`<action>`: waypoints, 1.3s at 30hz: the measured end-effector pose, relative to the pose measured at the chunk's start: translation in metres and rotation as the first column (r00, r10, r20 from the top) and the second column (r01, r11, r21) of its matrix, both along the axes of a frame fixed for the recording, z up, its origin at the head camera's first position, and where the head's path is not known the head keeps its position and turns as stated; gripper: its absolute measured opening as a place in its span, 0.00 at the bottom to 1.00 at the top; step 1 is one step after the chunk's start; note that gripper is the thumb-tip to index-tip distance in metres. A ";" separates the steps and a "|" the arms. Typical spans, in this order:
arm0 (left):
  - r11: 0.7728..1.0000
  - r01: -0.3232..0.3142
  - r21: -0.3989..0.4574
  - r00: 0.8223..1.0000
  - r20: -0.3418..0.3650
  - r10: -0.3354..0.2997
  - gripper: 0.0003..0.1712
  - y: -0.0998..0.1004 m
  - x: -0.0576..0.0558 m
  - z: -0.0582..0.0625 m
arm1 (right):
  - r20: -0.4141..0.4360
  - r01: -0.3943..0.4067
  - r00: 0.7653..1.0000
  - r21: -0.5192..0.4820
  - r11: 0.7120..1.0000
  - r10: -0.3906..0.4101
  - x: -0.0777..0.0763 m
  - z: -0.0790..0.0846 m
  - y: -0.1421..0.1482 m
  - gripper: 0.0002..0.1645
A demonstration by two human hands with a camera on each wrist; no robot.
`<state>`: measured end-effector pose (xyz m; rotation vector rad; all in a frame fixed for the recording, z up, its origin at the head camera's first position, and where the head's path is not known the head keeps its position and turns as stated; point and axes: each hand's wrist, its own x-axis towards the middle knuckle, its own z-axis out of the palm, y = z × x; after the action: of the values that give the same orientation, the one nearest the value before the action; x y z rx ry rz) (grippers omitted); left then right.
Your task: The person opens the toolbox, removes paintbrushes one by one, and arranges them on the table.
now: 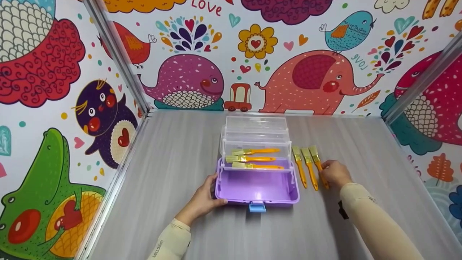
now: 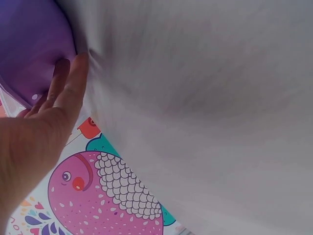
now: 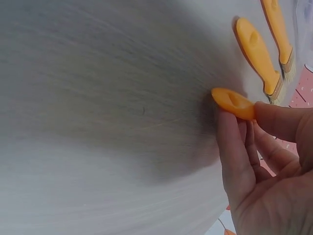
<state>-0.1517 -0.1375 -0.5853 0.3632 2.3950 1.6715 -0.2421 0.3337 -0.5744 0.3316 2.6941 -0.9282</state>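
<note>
the left hand (image 1: pixel 202 196) grips the box (image 1: pixel 260 185) by its front left corner, thumb on the front edge and fingers against the left wall; the left wrist view shows fingertips touching the purple plastic; the right hand (image 1: pixel 335 173) pinches the handle of the right brush (image 1: pixel 317 162) between thumb and fingers, near the handle's end; whether that handle is lifted at all, i cannot tell.

the right brush is just beside the middle brush (image 1: pixel 309 168), with the left brush (image 1: pixel 299 166) next along, nearest the box; all three are on the table (image 1: pixel 173 162) to the right of the box, bristles towards the back wall, orange handles towards the person.

the box is open, its purple base facing the person; behind the base is a clear tray (image 1: pixel 284 158), and the clear lid (image 1: pixel 256 124) is tipped back behind that; three more brushes (image 1: pixel 252 159) lie crosswise at the tray, one behind another, bristles left and handles right; a blue latch (image 1: pixel 257 207) juts from the front of the base.

the table is grey; a whale (image 1: pixel 189 79) and an elephant (image 1: pixel 306 83) are printed on the back wall, a crocodile (image 1: pixel 39 202) and a penguin (image 1: pixel 104 119) on the left; both sleeves (image 1: pixel 375 216) are beige.
</note>
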 end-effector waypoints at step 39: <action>1.000 -0.003 -0.018 1.000 -0.021 0.003 0.55 0.001 0.002 0.002 | -0.024 -0.010 1.000 0.082 0.997 0.012 0.007 0.004 0.001 0.16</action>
<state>-0.1496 -0.1362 -0.5836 0.3762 2.4249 1.6546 -0.2354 0.3352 -0.5702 0.3231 2.7587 -0.8262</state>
